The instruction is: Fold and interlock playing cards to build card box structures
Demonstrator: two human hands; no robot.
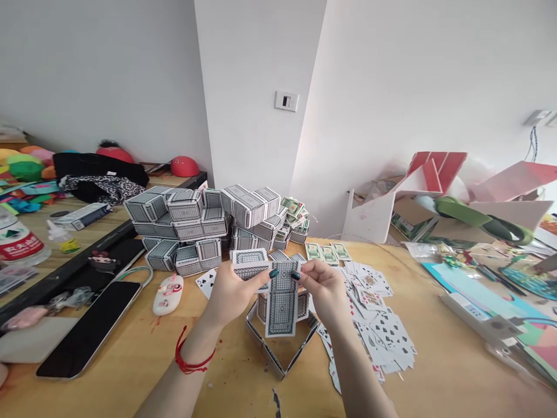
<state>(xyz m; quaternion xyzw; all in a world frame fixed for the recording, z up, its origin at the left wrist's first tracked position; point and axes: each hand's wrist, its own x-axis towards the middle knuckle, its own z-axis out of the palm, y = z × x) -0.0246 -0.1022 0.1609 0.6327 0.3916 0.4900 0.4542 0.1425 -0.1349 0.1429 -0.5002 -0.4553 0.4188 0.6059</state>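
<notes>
Above the table's middle, a playing card [282, 316] with a grey patterned back hangs upright, a second one overlapping its upper part. My left hand [228, 293] pinches the card's top left edge between thumb and fingers. By those fingers sits a folded card block [250, 264]; whether they touch it is unclear. On the opposite edge, my right hand [324, 284] grips the same card with thumb and forefinger. Below and behind it stands a diamond-shaped frame of folded cards [282, 368], partly hidden by the hanging card.
Stacked card blocks [187, 217] rise behind my hands. Loose playing cards [383, 331] spread at the right, near a power strip [474, 313]. At the left lie a white mouse [167, 294] and a black-screened phone [89, 331]. Boxes [435, 200] crowd the far right.
</notes>
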